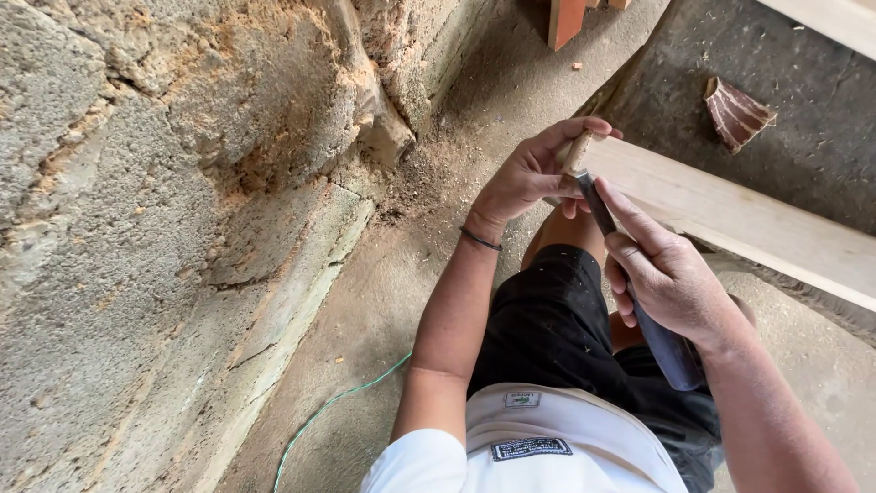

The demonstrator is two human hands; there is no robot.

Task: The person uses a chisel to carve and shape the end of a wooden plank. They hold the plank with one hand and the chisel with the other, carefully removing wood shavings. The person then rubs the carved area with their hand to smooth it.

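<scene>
Chisel (630, 292), blade tip hidden against the wooden plank (730, 215) end, sits clenched in my right hand (671, 278), while my left hand (529, 173) grips that plank end above my knee.

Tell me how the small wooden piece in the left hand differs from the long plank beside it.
The small wooden piece is short and narrow, pinched in the left hand; the long plank is broad and runs off the right edge of the picture. The small piece stands nearly upright, while the plank lies slanting across the view. The right hand sets a dark-handled tool against the small piece, not the plank. Both are pale bare wood.
</scene>
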